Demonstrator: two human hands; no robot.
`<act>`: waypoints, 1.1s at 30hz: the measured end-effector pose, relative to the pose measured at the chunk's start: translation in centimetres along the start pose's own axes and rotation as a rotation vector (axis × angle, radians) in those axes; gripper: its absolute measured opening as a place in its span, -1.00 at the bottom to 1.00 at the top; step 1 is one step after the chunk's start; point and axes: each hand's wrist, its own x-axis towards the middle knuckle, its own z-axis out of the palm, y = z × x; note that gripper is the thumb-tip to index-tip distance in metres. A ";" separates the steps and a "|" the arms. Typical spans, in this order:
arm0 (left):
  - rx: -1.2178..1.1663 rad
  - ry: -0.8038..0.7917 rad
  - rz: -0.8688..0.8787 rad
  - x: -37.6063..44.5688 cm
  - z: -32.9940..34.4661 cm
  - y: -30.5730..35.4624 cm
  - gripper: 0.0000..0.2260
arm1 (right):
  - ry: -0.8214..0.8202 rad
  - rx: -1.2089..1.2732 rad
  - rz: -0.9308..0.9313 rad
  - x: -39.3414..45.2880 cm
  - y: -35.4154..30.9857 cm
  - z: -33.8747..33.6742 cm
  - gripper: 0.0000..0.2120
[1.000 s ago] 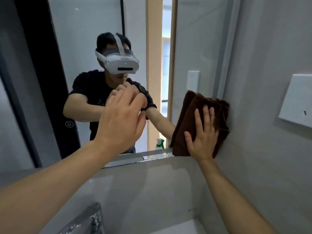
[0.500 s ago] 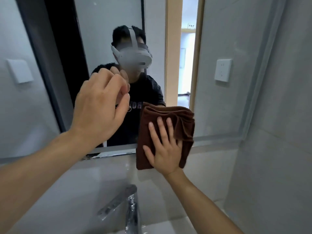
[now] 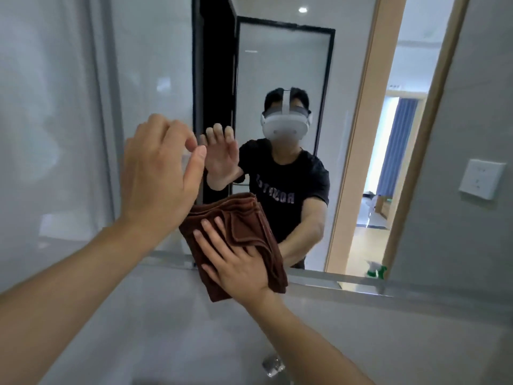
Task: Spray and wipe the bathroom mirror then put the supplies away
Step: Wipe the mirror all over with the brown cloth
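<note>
The brown cloth, folded, lies flat against the mirror at its lower edge, centre frame. My right hand presses it with straight, spread fingers. My left hand, centre left, is raised before the glass, fingers loosely bent, holding nothing. A green-topped spray bottle shows reflected at lower right.

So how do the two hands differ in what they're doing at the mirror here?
The right hand presses flat on the brown cloth at the mirror's lower edge; the left hand holds nothing. The right hand's fingers lie straight on the cloth; the left hand's are loosely bent, raised higher by the glass. Both reach toward the mirror.
</note>
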 end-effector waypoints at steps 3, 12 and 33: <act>0.061 0.011 -0.065 -0.6 -2.2 -3.0 -0.85 | 0.000 0.040 -0.008 4.1 -2.4 -0.2 -0.37; -0.213 -0.118 -0.463 -4.1 -0.7 -6.6 -0.83 | 0.063 0.185 -0.017 16.2 -1.5 -6.3 -0.41; 0.186 0.058 -0.403 6.6 10.5 -1.6 -0.41 | -0.042 0.479 -0.079 19.0 8.5 -22.9 -0.34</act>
